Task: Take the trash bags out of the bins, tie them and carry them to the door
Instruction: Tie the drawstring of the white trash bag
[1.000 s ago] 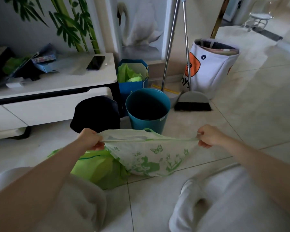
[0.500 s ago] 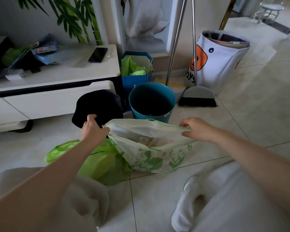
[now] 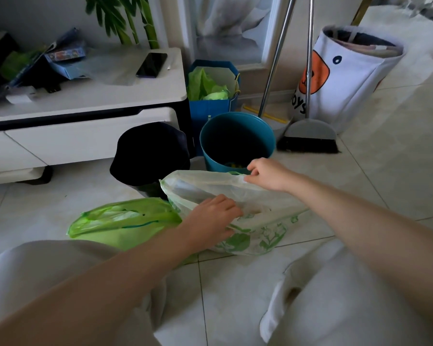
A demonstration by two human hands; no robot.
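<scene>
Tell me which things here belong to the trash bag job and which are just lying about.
Job: printed white bag, held by left hand and right hand; green bag; teal bin; black bin.
Lying about: phone, broom, toy basket.

Two bare forearms, no sleeves, watch or rings visible, lead to the left hand (image 3: 210, 221) and right hand (image 3: 268, 174). Both legs wear loose, pale grey-white soft fabric trousers (image 3: 348, 295), lightly creased at the knees.
</scene>
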